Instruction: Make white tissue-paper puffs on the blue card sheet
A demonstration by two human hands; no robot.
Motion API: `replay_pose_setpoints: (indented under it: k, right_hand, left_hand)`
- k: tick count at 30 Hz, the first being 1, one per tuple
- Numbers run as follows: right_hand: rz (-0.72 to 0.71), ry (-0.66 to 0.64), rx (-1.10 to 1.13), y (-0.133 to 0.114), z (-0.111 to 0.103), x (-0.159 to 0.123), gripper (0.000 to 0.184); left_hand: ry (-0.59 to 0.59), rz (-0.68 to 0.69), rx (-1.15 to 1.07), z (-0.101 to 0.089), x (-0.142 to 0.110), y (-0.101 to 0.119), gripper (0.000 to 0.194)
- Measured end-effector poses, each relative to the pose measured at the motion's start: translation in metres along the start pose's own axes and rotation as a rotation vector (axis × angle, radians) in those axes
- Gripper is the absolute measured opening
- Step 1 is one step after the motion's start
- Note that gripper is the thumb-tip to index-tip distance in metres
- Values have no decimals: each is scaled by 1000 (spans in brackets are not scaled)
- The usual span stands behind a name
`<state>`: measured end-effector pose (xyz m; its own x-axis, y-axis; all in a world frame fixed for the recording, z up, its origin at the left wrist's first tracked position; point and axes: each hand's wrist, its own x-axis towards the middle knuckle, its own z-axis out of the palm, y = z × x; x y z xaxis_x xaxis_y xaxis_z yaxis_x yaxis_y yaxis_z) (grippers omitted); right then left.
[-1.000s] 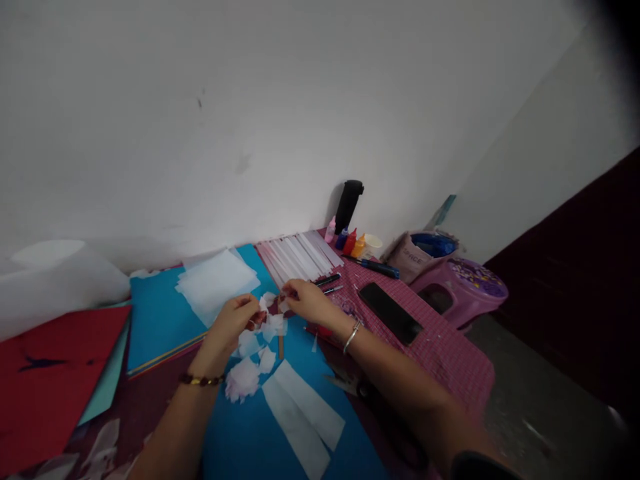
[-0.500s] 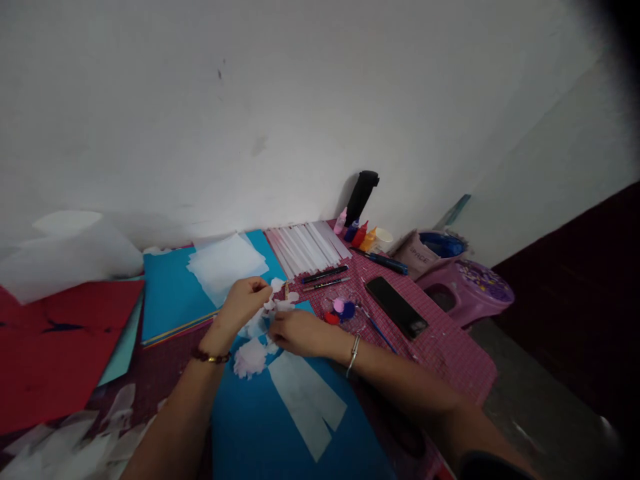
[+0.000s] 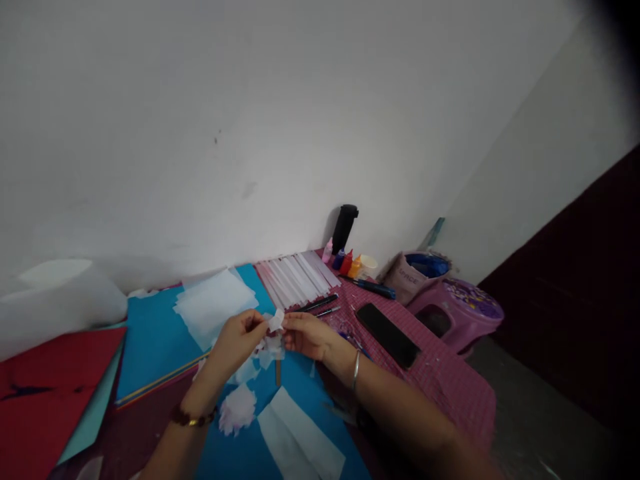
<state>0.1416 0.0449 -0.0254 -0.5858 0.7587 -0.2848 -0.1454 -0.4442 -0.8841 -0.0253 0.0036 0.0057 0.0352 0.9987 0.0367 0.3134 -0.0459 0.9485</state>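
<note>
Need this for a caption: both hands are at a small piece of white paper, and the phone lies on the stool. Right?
Not quite: the phone lies on the table, not the stool, as the head view shows. The left hand and right hand are at the white paper.

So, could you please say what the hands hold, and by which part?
The left hand and right hand pinch a small white paper piece by opposite edges.
</note>
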Motion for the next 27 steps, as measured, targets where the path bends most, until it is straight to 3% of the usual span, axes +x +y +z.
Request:
replay_pose_setpoints:
  k: [4, 8, 16, 19, 22, 27]
  right_hand:
    - [29, 12, 125, -1, 2, -2, 29]
    - [48, 16, 172, -2, 6, -3, 23]
    - [117, 18, 260, -2, 4, 0, 19]
    - [158, 14, 285, 0, 2, 2, 18]
    - [150, 12, 288, 0, 4, 1, 18]
    - [140, -5, 272, -4, 8, -3, 19]
  left_hand:
    - [18, 126, 4, 13, -2, 0, 5]
    - [112, 150, 79, 21, -4, 1, 8]
    - [199, 120, 217, 10, 2, -9, 9]
    - [238, 155, 324, 9, 3, -15, 29]
    - [179, 226, 333, 12, 3, -14, 36]
    - [81, 350, 360, 15, 0, -6, 18]
